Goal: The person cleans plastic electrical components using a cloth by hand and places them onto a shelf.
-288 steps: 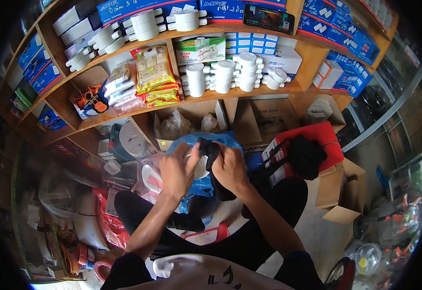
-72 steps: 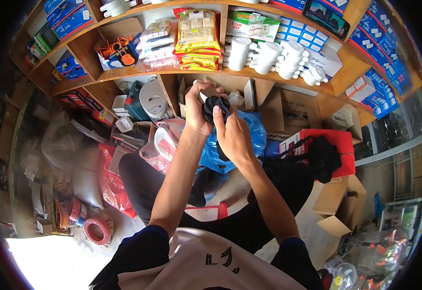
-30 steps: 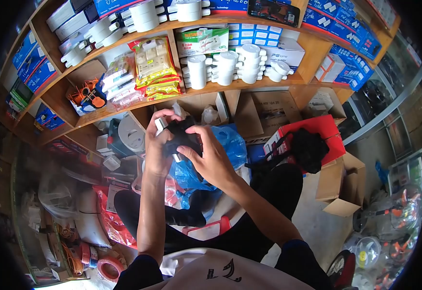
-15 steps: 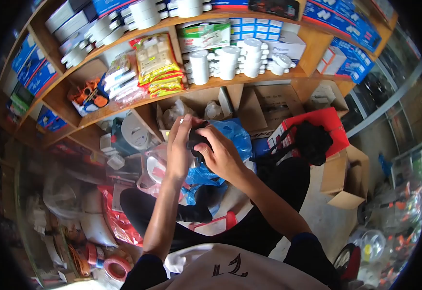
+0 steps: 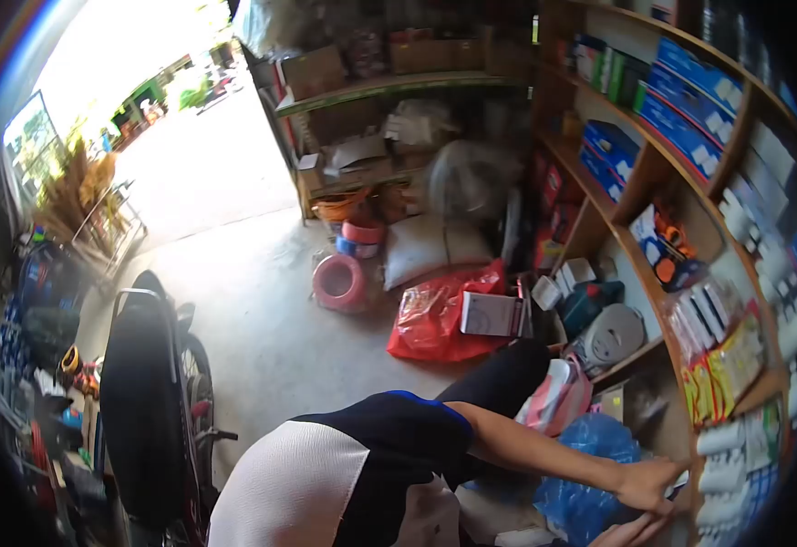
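My left hand is at the lower right, its fingers curled and closed. Just below it, my right hand shows only in part, at the bottom edge, with its fingers meeting the left hand's. A dark bit shows between the hands, and a small pale edge lies by the left fingertips; what they hold is mostly hidden. Beside the left forearm lies a crumpled blue plastic bag. A pink-and-white striped bag stands beyond it.
Wooden shelves with boxes and packets rise on the right. A red plastic bag and a white box lie on the floor, near a sack and pink rolls. A motorcycle stands left, near a bright doorway.
The view has swung left, so the hands now sit at the lower right instead of the centre. The black object seen in both hands earlier is now mostly hidden.
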Available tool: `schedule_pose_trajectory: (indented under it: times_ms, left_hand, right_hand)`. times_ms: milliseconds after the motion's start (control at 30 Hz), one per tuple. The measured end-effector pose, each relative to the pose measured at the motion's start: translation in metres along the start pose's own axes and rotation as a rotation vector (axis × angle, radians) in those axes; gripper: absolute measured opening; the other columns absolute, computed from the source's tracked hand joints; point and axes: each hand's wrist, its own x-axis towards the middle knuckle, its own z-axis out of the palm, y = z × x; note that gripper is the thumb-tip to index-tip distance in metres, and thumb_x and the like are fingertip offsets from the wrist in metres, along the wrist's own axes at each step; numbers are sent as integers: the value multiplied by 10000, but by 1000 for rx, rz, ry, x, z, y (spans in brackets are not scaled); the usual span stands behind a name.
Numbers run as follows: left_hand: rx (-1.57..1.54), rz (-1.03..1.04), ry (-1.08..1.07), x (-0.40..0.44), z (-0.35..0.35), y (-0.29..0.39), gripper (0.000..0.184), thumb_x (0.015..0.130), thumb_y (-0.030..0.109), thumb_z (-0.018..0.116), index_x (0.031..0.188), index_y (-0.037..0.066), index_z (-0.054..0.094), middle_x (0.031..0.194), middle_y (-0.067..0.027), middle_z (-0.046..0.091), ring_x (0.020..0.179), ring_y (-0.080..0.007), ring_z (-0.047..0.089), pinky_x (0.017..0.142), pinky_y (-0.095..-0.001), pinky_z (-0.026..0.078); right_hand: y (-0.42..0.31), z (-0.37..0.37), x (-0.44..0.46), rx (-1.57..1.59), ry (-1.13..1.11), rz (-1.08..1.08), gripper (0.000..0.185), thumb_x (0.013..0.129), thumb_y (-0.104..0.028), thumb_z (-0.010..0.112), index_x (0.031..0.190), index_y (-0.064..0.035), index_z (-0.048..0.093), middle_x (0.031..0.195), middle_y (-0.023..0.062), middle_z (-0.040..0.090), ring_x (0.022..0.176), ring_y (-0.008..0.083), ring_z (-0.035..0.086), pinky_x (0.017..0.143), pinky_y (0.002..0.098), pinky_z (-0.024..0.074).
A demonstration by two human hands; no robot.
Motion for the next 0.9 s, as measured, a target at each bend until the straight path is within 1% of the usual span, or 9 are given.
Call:
schedule_pose_trajectory:
  times_ms: [200, 233, 400, 467, 567, 633, 700, 833, 900]
  left_hand:
    - [-15, -222, 136, 26, -7, -30, 491, 903, 356, 604, 1181, -48, 598, 921, -308, 686, 930, -470, 687, 863, -503, 542]
    - [33, -268, 162, 23, 3, -32, 499, 924, 372, 589, 1200, -43, 592, 951, -316, 681, 961, -471, 680, 890, -505, 534]
    - [148, -129, 205, 13, 20, -33, 560, 973, 449, 578, 1169, -75, 543, 985, -358, 653, 992, -521, 634, 891, -552, 505]
    - [134, -115, 100, 13, 4, -12, 573, 971, 464, 613, 1132, -81, 536, 903, -353, 645, 921, -526, 640, 787, -544, 504]
    - [39, -103, 60, 21, 10, -19, 500, 996, 434, 636, 1059, -58, 573, 691, -229, 619, 623, -305, 630, 600, -425, 487]
    - [-86, -131, 14, 20, 20, -18, 408, 1005, 377, 667, 1049, -24, 610, 692, -86, 626, 649, -123, 575, 576, -313, 454]
    - [70, -9, 4, 19, 38, -16, 331, 1012, 330, 667, 1067, 6, 632, 772, -75, 658, 720, -141, 597, 679, -332, 503]
    - [29, 159, -168, 26, 54, -41, 341, 962, 299, 713, 1105, 6, 613, 979, -147, 734, 890, -218, 706, 802, -343, 531]
    - [174, 354, -236, 30, 51, -50, 295, 946, 223, 707, 1124, 10, 606, 1027, -148, 735, 906, -304, 720, 818, -361, 539]
  right_hand:
    - [-289, 81, 35, -345, -153, 357, 584, 1120, -244, 376, 1606, 42, 222, 1614, 305, 319, 1485, 382, 374, 1204, 405, 328]
    - [-208, 53, 11, -352, -141, 365, 584, 1120, -244, 376, 1606, 42, 222, 1614, 305, 319, 1485, 382, 374, 1204, 405, 328]
    - [-47, 44, -32, -77, 120, 380, 353, 983, -196, 591, 1258, 20, 635, 1217, 112, 645, 1125, 232, 632, 993, 415, 505]
    - [-180, 70, -5, -457, 105, 229, 340, 947, -239, 652, 1150, 32, 644, 1021, 111, 696, 899, 212, 683, 761, 422, 541]
    - [-191, 72, 2, 121, 19, 370, 457, 900, -156, 667, 1303, 35, 571, 1157, 207, 660, 1044, 361, 667, 902, 480, 505]
    - [-166, 83, -9, -522, 187, -249, 230, 932, -109, 637, 1124, 18, 624, 1007, 194, 667, 896, 357, 656, 818, 439, 516]
    - [-223, 56, 7, 598, 72, 635, 97, 967, -92, 585, 965, 5, 581, 756, 131, 579, 695, 270, 591, 626, 401, 473]
    - [-213, 39, 5, -32, 283, 79, 332, 1076, -261, 449, 927, 18, 550, 697, 68, 493, 571, 179, 489, 526, 372, 415]
    - [-218, 23, 5, 717, -17, 886, 343, 1071, -261, 436, 948, 32, 564, 706, 85, 497, 649, 174, 537, 584, 362, 440]
